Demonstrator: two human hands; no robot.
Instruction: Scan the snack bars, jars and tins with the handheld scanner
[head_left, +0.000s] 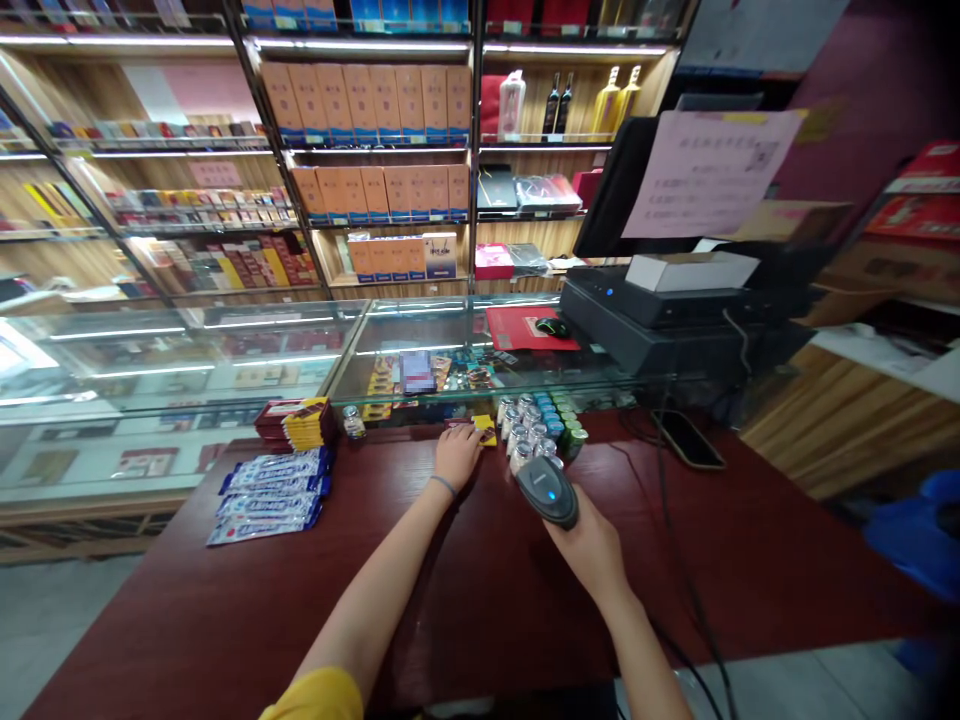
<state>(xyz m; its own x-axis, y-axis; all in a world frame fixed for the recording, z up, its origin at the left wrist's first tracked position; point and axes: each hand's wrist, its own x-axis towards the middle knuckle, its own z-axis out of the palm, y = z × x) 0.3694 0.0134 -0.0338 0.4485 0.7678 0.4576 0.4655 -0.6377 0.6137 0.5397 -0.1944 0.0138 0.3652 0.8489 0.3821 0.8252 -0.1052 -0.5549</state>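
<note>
My right hand (592, 545) is wrapped round the handle of a dark barcode scanner (546, 490) with a small blue light. Its head covers part of a group of small clear bottles with silver lids (529, 425). Farther left, my left hand (459, 452) has its fingers bent over a yellow and dark red packet (485, 430) at the back of the counter, hiding much of it. Small blue cans (553, 420) and green cans (576, 437) stand beside the bottles.
Blue and white sachets (274, 495) lie on the left of the dark red counter (420, 640), near stacked yellow and dark red packets (304, 425) and a small jar (352, 422). A phone (688, 438) lies right; a cable (675, 540) crosses there. A glass case (420, 330) stands behind.
</note>
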